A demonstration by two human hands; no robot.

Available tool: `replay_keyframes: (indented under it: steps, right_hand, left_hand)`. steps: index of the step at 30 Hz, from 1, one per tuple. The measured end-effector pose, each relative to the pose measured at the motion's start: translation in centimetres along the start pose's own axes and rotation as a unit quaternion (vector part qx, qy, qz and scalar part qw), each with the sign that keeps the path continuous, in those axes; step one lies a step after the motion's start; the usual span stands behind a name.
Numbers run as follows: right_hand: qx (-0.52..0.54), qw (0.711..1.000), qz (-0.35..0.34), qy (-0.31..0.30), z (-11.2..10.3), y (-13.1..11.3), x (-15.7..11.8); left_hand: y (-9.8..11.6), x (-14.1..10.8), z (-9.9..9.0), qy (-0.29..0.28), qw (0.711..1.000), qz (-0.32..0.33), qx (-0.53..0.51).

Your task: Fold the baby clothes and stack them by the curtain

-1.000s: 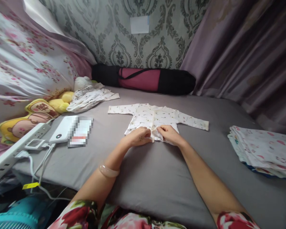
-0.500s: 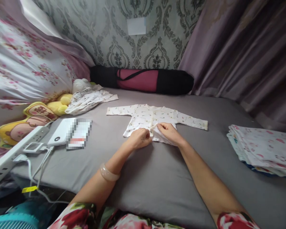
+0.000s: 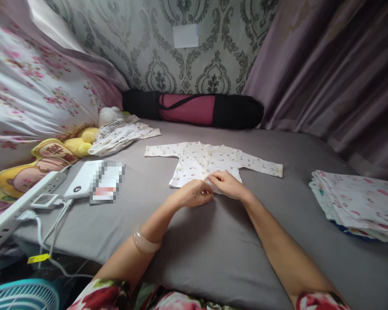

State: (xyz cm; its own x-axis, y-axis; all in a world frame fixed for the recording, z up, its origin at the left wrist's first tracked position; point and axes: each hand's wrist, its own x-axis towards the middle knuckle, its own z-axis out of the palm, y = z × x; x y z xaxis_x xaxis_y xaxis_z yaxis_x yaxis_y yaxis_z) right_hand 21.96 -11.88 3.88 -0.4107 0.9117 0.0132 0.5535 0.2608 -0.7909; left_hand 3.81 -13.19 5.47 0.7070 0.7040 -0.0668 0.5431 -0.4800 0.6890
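Mid-frame, the shirt (image 3: pixel 194 161) lies spread, upper front closed, lower front seemingly unfinished, the right hand (image 3: pixel 228 184) pinching it, the left hand (image 3: pixel 194 193) curled, grip unclear.

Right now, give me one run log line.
left hand: at lower edge of shirt | right hand: gripping shirt lower front | shirt: sleeves outstretched on grey sheet | folded cloths: right side

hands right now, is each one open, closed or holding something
Left hand: curled at the bottom edge of the shirt; whether it grips the cloth cannot be told.
Right hand: closed, pinching the shirt's lower front.
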Motion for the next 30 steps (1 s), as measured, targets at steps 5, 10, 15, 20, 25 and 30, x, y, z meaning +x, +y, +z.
replay_keyframes:
  steps: [5,10,15,20,25,30]
  right_hand:
    - [-0.016,0.996,0.026,-0.082,0.4,-0.1,-0.1]
    - [-0.169,0.974,0.005,0.154,1.2,0.0,0.4]
    - [-0.268,0.96,0.043,0.068,2.9,0.9,0.9]
    - [-0.283,0.956,0.078,0.017,3.8,1.0,0.8]
    - [-0.314,0.946,0.078,0.005,4.0,0.6,0.7]
    - [-0.31,0.947,0.086,-0.005,3.8,0.4,0.6]
  left_hand:
    - [-1.7,-0.8,-2.8,0.062,0.992,-0.111,-0.021]
    - [-5.1,-1.3,-3.6,0.22,0.901,-0.327,0.18]
    - [-6.4,-1.3,-3.5,0.158,0.901,-0.378,0.139]
    - [-6.9,-1.8,-4.6,0.133,0.92,-0.366,0.035]
    - [-8.3,-2.7,-5.5,0.113,0.923,-0.366,-0.036]
    - [-8.4,-2.8,-5.8,0.104,0.922,-0.372,-0.025]
